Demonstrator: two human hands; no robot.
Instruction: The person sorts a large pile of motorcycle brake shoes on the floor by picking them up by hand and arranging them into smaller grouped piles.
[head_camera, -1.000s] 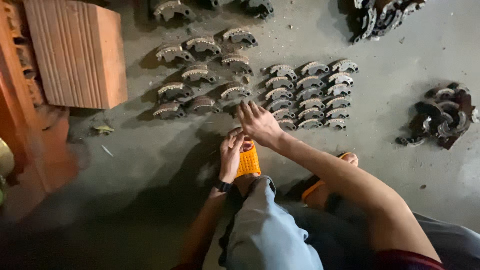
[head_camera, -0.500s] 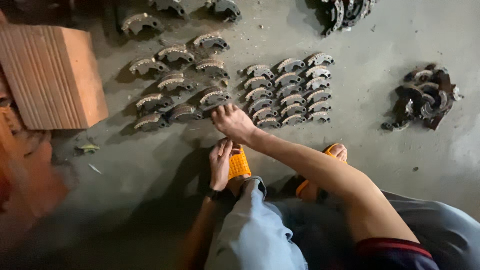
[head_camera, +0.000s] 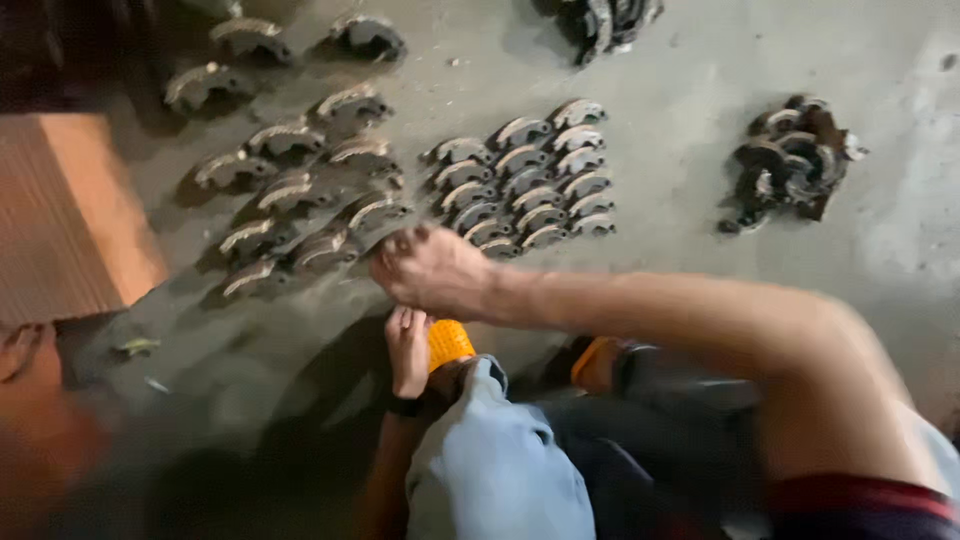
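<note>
Those curved metal shoes (head_camera: 300, 250) on the concrete floor (head_camera: 680, 90) look heavy, stiff and grimy, so grab one by its arched rim; right hand (head_camera: 432, 270) hovers at the near row's edge, grip unclear, left hand (head_camera: 408, 350) flat on an orange sandal (head_camera: 450, 343).

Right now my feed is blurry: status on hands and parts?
Right hand at nearest curved metal parts, grip unclear. Left hand on orange sandal. Nothing blocking.

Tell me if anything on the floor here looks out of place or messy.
Mostly orderly: curved metal parts lie in neat rows ahead of the right hand. The odd one out is a dark heap of similar parts at right, tangled rather than laid out. The left hand rests by an orange sandal.
</note>
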